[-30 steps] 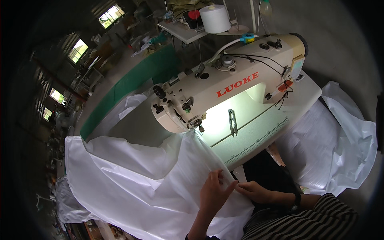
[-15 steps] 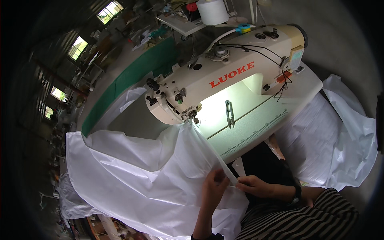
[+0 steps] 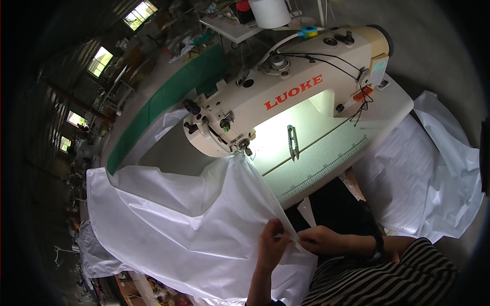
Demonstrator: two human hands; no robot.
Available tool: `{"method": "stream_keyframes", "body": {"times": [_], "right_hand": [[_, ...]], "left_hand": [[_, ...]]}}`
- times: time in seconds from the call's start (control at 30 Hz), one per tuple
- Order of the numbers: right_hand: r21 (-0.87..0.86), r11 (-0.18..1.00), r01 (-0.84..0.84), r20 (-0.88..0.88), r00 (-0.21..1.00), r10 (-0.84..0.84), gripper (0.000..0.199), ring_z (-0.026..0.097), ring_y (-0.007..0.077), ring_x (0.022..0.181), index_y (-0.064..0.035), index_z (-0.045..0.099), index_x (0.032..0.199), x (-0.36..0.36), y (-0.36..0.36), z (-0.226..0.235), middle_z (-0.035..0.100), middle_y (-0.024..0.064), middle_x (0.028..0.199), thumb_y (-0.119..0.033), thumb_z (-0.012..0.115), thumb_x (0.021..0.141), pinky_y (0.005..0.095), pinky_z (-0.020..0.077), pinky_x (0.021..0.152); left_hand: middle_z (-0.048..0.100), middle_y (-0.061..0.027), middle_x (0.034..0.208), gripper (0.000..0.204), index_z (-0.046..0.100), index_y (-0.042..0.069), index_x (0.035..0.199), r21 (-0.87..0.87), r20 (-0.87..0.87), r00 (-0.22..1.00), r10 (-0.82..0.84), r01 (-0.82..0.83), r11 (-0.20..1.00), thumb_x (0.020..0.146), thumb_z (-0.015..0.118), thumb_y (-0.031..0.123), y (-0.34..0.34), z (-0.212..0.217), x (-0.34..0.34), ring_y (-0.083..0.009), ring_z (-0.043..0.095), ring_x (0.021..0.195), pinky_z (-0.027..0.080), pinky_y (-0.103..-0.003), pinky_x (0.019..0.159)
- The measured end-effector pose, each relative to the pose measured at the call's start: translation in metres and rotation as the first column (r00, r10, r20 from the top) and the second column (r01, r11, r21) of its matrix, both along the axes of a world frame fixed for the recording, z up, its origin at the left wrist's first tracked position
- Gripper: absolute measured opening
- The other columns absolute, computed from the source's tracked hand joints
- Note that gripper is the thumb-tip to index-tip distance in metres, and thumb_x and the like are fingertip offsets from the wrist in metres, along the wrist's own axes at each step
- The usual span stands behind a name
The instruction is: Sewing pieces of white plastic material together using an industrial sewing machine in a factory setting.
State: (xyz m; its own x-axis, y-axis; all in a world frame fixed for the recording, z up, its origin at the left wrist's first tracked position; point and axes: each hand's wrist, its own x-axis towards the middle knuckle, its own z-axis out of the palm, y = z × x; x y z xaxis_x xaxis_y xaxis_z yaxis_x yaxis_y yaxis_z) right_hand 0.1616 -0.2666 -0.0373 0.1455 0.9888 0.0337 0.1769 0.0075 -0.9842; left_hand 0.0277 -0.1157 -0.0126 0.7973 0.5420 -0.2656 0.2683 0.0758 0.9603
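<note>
A wide sheet of white fabric (image 3: 204,229) runs from under the presser foot of the sewing machine (image 3: 296,92) down to my lap. Its right edge is pulled fairly straight between the needle and my hands. My left hand (image 3: 273,242) pinches the cloth near this edge, thumb and fingers together. Just to the right, my right hand (image 3: 321,240) closes on the edge itself, its fingertips almost meeting the left ones. Thread snips (image 3: 292,143) lie on the lit machine bed, under the arm.
A green panel (image 3: 158,107) curves along the table's far left side. More white fabric (image 3: 403,173) is heaped at the right, beyond the machine table. A white thread cone (image 3: 270,13) stands at the back. Black cords (image 3: 326,60) hang over the machine arm.
My hands keep hold of the fabric edge and have drawn slightly closer together. The left fingers have shifted a little along the cloth; the view has tilted slightly.
</note>
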Motion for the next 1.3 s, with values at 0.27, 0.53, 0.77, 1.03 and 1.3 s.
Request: {"method": "stream_keyframes", "body": {"times": [0.27, 0.53, 0.77, 1.03, 1.3], "right_hand": [[0.37, 0.919, 0.138, 0.108, 0.976, -0.19, 0.016, 0.064, 0.025, 0.084, -0.0024, 0.06, 0.098, -0.001, 0.035, -0.002, 0.063, 0.0127, 0.093, -0.018, 0.057, 0.098, 0.035, 0.0525, 0.072], [-0.299, 0.954, 0.016, -0.683, 0.695, -0.225, 0.041, 0.067, 0.0129, 0.082, -0.0023, 0.06, 0.118, 0.005, 0.093, -0.012, 0.065, 0.0033, 0.092, -0.038, 0.048, 0.103, 0.0286, 0.0559, 0.068], [-0.083, 0.929, 0.361, 0.556, 0.79, -0.258, 0.048, 0.069, 0.0367, 0.075, 0.0015, 0.041, 0.142, 0.03, 0.136, 0.029, 0.066, 0.0251, 0.08, -0.019, 0.046, 0.099, 0.0439, 0.0548, 0.069], [-0.194, 0.912, 0.362, 0.815, 0.577, -0.056, 0.061, 0.069, 0.0285, 0.061, 0.0045, 0.036, 0.146, 0.02, 0.134, 0.033, 0.068, 0.0118, 0.07, -0.009, 0.053, 0.088, 0.0401, 0.0548, 0.056], [-0.105, 0.923, 0.369, 0.907, 0.416, -0.063, 0.06, 0.064, 0.0194, 0.049, 0.0068, 0.041, 0.143, 0.004, 0.142, 0.025, 0.064, 0.0028, 0.061, -0.008, 0.055, 0.086, 0.0343, 0.0497, 0.045]], "left_hand": [[0.067, -0.0064, 0.085, 0.014, 0.063, -0.001, 0.098, 0.231, -0.092, 0.976, 0.196, -0.17, 0.958, 0.092, 0.067, 0.01, -0.008, 0.03, 0.007, -0.0125, 0.065, 0.079, 0.052, -0.027, 0.069], [0.069, -0.015, 0.082, 0.017, 0.066, -0.004, 0.096, 0.493, -0.221, 0.975, 0.024, 0.09, 0.865, 0.089, 0.069, 0.011, 0.009, 0.055, 0.004, -0.0189, 0.068, 0.074, 0.052, -0.031, 0.069], [0.069, -0.0166, 0.087, 0.017, 0.066, 0.0, 0.102, 0.588, -0.269, 0.956, -0.114, 0.257, 0.767, 0.091, 0.065, 0.013, 0.017, 0.058, 0.009, -0.0286, 0.069, 0.078, 0.053, -0.035, 0.071], [0.07, -0.016, 0.092, 0.02, 0.068, 0.004, 0.106, 0.58, -0.434, 0.846, -0.309, 0.525, 0.623, 0.091, 0.064, 0.017, 0.067, 0.069, 0.023, -0.0331, 0.068, 0.082, 0.054, -0.039, 0.075], [0.063, -0.008, 0.13, 0.032, 0.065, 0.005, 0.12, 0.981, -0.147, 0.972, -0.182, 0.166, 0.096, 0.089, 0.061, 0.011, 0.153, 0.011, 0.069, -0.0285, 0.056, 0.123, 0.044, -0.041, 0.104]]}}
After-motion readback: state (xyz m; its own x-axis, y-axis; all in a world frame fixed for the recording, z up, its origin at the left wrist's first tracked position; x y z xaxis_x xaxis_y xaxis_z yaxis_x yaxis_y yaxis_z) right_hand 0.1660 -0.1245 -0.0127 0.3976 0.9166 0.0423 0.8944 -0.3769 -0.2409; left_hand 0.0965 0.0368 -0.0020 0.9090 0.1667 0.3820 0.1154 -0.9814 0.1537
